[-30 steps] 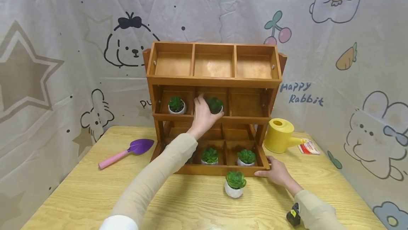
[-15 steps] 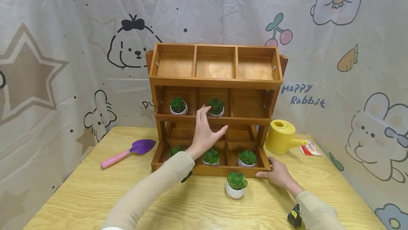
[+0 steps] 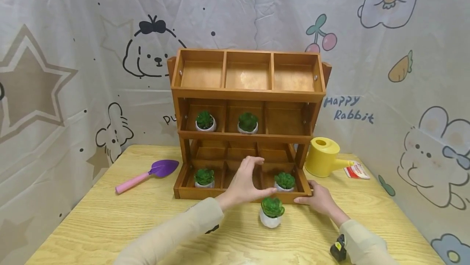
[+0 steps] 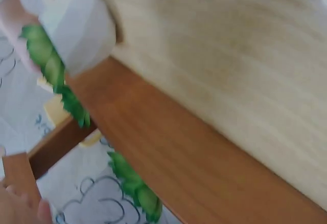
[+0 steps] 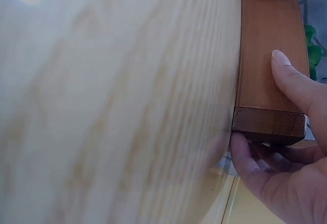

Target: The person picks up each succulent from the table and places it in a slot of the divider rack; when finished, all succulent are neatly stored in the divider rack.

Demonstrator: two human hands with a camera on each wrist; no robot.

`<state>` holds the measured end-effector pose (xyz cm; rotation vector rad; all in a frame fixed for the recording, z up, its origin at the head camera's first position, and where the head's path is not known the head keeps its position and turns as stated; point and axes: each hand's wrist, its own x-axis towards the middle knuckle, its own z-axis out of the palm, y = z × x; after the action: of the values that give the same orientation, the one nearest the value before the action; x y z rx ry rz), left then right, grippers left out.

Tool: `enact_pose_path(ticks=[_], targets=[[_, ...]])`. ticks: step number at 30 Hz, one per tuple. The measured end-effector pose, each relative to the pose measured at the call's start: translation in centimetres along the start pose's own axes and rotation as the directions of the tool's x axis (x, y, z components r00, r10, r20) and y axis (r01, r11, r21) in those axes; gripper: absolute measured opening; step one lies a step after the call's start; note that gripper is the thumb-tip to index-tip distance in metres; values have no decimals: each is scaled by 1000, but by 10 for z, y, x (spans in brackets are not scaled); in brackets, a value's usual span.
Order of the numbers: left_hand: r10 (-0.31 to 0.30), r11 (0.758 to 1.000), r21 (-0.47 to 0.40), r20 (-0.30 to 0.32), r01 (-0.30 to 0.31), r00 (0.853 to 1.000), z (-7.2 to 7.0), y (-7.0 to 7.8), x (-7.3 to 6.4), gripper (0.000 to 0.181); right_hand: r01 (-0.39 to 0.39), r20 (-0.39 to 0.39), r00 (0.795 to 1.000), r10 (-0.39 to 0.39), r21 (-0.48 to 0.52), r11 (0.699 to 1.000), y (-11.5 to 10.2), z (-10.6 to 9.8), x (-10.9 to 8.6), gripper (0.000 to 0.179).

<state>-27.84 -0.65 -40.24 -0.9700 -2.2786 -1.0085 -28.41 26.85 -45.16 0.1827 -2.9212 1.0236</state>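
A three-tier wooden shelf (image 3: 247, 94) with divided trays stands on the table. My left hand (image 3: 243, 184) is in front of its bottom tray, fingers and thumb spread, holding nothing. Just to its right, a small potted succulent (image 3: 271, 213) in a white pot sits on the table before the tray; the left wrist view shows its faceted pot (image 4: 82, 32). My right hand (image 3: 321, 200) grips the bottom tray's right front corner, thumb (image 5: 288, 75) on the front board. Succulents occupy the middle tier's left (image 3: 205, 122) and centre (image 3: 247, 123) compartments. My left hand hides the bottom centre plant.
Bottom-tray succulents stand left (image 3: 204, 178) and right (image 3: 284, 181). A purple trowel (image 3: 163, 168) with a pink handle lies left of the shelf. To the right are a yellow watering can (image 3: 321, 158) and a red-and-white packet (image 3: 356, 170). Patterned cloth (image 3: 92, 52) surrounds the table.
My left hand has let go of the succulent in the middle tier's centre compartment and come down and right to the bottom tray's front. The right hand stays on the corner.
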Motion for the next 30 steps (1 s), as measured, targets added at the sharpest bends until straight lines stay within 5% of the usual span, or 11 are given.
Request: enact_pose_path(ticks=[3,6,11,15,24,30], targets=[[-68,998,8,169,68,983,4,7,-7,77,5,0,1000,-5,0,1000,-1,-1,0,86],[-134,991,36,316,129,939,8,13,-12,80,5,-1,1000,-5,5,1000,-2,-1,-1,86],[-166,986,70,433,150,886,19,12,-18,82,5,0,1000,-5,13,1000,-2,-1,-1,86],[-184,983,74,479,170,858,26,11,-23,85,1,4,1000,-1,14,1000,-2,-1,-2,85],[-233,971,69,508,230,829,38,6,-26,82,6,-6,1000,-6,26,1000,0,-1,-1,85],[-249,958,4,502,286,828,46,1,-28,76,1,-6,1000,-1,19,1000,1,0,0,87]])
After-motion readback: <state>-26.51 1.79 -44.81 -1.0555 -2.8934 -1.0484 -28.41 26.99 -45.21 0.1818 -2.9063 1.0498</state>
